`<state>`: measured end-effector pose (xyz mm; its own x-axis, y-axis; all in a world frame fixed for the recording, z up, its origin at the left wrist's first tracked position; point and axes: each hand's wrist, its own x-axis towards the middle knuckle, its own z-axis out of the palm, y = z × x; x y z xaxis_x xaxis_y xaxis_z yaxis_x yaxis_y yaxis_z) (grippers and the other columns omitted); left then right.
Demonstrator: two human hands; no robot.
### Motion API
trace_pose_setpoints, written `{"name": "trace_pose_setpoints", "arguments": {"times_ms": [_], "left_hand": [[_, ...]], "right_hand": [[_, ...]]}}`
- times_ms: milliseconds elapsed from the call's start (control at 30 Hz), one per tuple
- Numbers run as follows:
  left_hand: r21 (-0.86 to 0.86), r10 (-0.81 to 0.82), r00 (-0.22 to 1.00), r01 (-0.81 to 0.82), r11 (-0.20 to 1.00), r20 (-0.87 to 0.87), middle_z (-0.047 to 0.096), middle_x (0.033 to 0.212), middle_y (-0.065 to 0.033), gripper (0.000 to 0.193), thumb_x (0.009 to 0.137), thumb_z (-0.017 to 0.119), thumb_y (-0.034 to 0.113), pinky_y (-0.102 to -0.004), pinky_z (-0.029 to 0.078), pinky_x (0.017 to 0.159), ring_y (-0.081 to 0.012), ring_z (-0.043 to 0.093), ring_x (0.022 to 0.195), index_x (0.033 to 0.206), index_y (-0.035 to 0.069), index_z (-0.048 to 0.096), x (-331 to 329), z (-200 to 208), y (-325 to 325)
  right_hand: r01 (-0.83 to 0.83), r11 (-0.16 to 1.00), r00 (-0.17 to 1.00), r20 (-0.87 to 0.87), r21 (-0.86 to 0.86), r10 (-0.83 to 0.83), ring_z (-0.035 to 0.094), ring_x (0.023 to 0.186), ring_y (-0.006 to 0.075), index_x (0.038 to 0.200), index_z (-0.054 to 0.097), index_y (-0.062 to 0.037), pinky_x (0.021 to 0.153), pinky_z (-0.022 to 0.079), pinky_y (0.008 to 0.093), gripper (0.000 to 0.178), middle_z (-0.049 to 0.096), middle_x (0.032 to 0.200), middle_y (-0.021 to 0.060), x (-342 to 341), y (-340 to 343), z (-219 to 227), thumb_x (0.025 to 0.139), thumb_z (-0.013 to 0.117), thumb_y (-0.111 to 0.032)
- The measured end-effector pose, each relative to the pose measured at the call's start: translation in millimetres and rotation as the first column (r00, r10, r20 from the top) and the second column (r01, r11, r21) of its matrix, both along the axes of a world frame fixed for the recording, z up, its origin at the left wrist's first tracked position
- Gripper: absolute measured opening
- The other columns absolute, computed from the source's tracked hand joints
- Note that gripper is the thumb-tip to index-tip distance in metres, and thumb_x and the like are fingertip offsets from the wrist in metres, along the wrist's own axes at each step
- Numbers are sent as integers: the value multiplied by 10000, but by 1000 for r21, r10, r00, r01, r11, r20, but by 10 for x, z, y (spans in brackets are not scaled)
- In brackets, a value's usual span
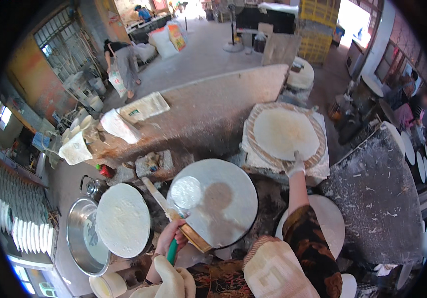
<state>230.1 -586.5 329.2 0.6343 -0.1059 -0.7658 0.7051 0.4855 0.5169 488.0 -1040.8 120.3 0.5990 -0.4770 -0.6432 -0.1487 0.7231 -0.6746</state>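
My left hand point(169, 239) is closed round the green handle point(172, 252) of a round, shiny ladle point(185, 192), at the near edge of a round griddle point(228, 193). A long wooden scraper point(197, 237) crosses at the same hand; whether the fingers grip it too is hard to tell. To the right, my right hand point(294, 166), in a pale glove, reaches out with fingers extended at the near edge of a thin round white sheet point(285, 131). That sheet lies flat on a round woven tray point(254, 144).
Left of the griddle are a white-topped round surface point(123, 221), a steel basin point(76, 243) and a pale bucket point(108, 285). A low wall point(213, 97) runs behind. A dark, flour-dusted board point(372, 198) stands at right. One person point(120, 62) bends far left; others are far right.
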Motion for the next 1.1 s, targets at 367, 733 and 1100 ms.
{"name": "trace_pose_setpoints", "arguments": {"times_ms": [367,733,1100], "left_hand": [[292,-473,835,395,871,281,440,405,-18,231,821,572,185,-264,321,307,-131,411,299,642,64,491,219,-454,-2],[-144,-833,403,915,378,380,332,453,67,202,954,438,341,-202,275,289,-52,318,316,938,142,466,-861,223,-982],[-317,-947,148,947,53,286,357,501,50,161,955,448,274,-227,284,345,-65,343,379,964,114,454,-3365,-82,-2327]], "right_hand": [[-785,195,296,-80,-588,952,599,920,257,1257,446,-9,767,484,342,560,616,1039,142,-2870,2295,1707,860,527,-395],[146,670,987,67,-727,-143,517,835,174,1270,452,-35,726,420,273,416,563,942,111,-5184,2455,2053,899,494,-216],[526,828,825,-120,-194,-552,482,466,107,995,608,-68,416,370,248,401,577,646,26,-8426,2799,1416,867,505,-434]]}}
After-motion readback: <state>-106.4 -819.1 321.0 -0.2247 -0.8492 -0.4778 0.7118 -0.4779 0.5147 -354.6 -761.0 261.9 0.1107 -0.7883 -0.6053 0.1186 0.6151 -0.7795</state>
